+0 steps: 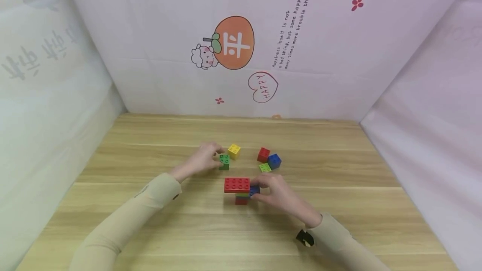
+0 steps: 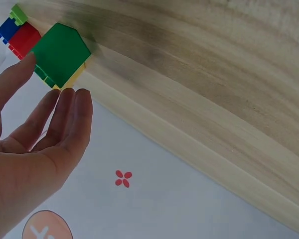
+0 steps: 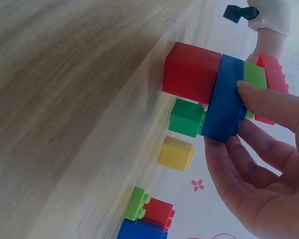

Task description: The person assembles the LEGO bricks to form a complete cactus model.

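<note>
My left hand [image 1: 204,158] is at the green brick [image 1: 224,162], its thumb and fingers spread and slightly bent beside it. In the left wrist view the thumb tip overlaps the brick's edge; whether it touches is unclear. With thumb and fingers, my right hand [image 1: 281,195] pinches the jutting end of a long blue brick [image 3: 224,112] in an upright stack. Below that brick is a red brick [image 3: 192,72]; above it are a lime piece [image 3: 255,75] and a long red brick [image 1: 237,184], which overhangs to the left.
A yellow brick [image 1: 234,151] stands just behind the green one. To the right sit a small red brick [image 1: 263,154], a small blue brick [image 1: 274,161] and a thin lime piece [image 1: 265,167], close together. White printed cloth [image 1: 169,83] walls the wooden table [image 1: 150,137] at back and sides.
</note>
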Available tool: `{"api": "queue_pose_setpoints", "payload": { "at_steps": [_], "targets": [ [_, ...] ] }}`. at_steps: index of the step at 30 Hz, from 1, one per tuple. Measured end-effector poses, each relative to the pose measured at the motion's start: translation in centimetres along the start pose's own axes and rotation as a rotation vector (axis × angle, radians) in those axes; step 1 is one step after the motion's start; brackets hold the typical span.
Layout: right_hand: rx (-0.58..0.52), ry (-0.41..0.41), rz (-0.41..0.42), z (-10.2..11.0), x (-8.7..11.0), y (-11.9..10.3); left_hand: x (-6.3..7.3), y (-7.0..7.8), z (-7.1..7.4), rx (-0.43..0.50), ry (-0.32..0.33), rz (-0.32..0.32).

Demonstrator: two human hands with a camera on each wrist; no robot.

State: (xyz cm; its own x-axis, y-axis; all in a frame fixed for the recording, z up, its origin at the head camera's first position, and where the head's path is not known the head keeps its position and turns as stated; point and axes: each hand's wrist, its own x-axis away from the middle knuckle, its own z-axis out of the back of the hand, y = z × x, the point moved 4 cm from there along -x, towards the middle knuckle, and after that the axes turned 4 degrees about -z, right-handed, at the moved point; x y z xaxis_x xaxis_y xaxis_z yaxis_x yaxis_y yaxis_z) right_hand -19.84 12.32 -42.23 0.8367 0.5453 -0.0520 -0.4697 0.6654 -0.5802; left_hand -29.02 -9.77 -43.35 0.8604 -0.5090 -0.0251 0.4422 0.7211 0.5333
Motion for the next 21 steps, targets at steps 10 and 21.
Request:
{"api": "queue_pose_setpoints", "payload": {
  "at_steps": [10, 21],
  "targets": [
    [0.011, 0.007, -0.010, 0.04, -0.01, 0.03, -0.10, -0.17, -0.52, 0.025, 0.009, -0.009],
    [0.000, -0.001, -0.014, -0.06, 0.02, 0.11, 0.52, 0.22, 0.37, 0.097, 0.067, 0.001]
  ]
}}
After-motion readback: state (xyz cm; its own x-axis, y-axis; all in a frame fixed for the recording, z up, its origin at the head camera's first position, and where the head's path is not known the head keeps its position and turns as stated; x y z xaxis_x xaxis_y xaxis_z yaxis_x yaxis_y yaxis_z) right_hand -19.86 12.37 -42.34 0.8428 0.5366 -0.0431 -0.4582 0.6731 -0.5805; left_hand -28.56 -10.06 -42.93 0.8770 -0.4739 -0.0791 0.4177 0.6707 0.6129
